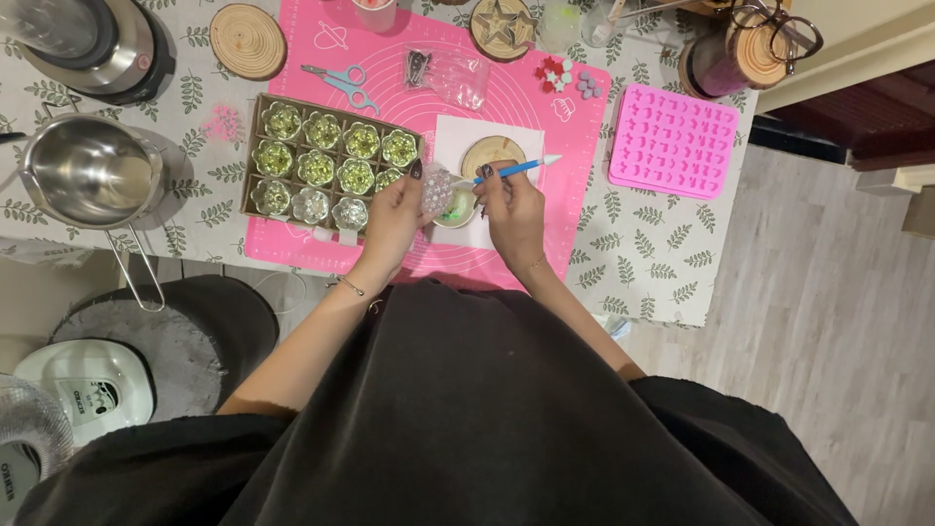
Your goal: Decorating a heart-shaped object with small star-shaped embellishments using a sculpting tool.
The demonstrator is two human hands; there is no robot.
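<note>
1. the left hand (394,216) curls its fingers around a small clear, bumpy plastic piece (437,187), held just above a small round bowl (458,207).
2. the right hand (513,209) pinches a slim blue tool (513,170) with a white tip, slanted over the bowl.
3. the bowl sits on white paper on a smooth pink mat (545,107) on the leaf-print counter (648,253).
4. beside the left hand, a cardboard tray (255,156) holds flower-shaped glass cups.

light: bright, even, overhead | shadows: soft, faint | glare: on steel pot (93,170) | focus: sharp | edges: slightly bowed
</note>
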